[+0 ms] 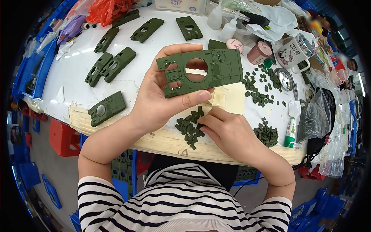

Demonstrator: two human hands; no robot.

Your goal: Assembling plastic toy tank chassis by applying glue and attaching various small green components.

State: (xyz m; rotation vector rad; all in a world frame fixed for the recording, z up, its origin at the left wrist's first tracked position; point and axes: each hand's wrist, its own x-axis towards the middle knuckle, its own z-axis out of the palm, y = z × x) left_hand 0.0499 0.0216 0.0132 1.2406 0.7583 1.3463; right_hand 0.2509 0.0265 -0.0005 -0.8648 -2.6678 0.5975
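A dark green plastic model tank hull (226, 71) with a large round hole is raised above the table. My left hand (152, 102) grips it, thumb along the near edge and fingers behind the far one. Below it, my right hand (235, 133) has its fingertips pinched together at the edge of a pile of small dark green plastic pieces (188, 129). Whatever lies between those fingertips is hidden. More such pieces form a second pile (266, 133) to the right of this hand, and scattered ones (257, 96) lie beyond it.
Several similar hulls (108, 108) lie across the left and far table. Pale yellow paper (232, 102) is under my hands. On the right stand a white mug (295, 52), a pink tin (259, 53), a coiled wire (285, 79) and a green-white tube (290, 129). Squeeze bottles (228, 29) stand behind.
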